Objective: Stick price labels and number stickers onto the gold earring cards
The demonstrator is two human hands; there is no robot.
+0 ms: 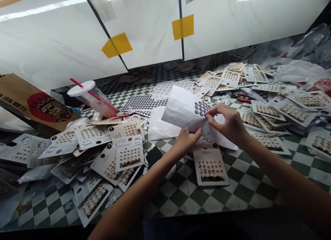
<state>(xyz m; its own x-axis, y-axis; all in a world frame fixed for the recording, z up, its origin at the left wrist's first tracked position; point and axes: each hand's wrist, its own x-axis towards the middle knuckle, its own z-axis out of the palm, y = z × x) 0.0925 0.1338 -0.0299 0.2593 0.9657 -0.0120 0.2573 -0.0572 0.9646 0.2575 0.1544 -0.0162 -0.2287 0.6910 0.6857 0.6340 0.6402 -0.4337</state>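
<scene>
A white sticker sheet with a block of small black round stickers is held up over the table, slightly bent. My left hand grips its lower edge, thumb pressed against it. With thumb and forefinger pinched together, my right hand is at the sheet's right side, by the black stickers; whether a single sticker sits between the fingertips is too small to tell. Below the hands lies an earring card with rows of gold-coloured studs, its top edge partly hidden by the left hand and the sheet.
More earring cards are heaped at left and right. Further sticker sheets lie behind the hands. A plastic cup with a red straw leans beside a brown paper bag. White panels close off the back; clear plastic bags lie far right.
</scene>
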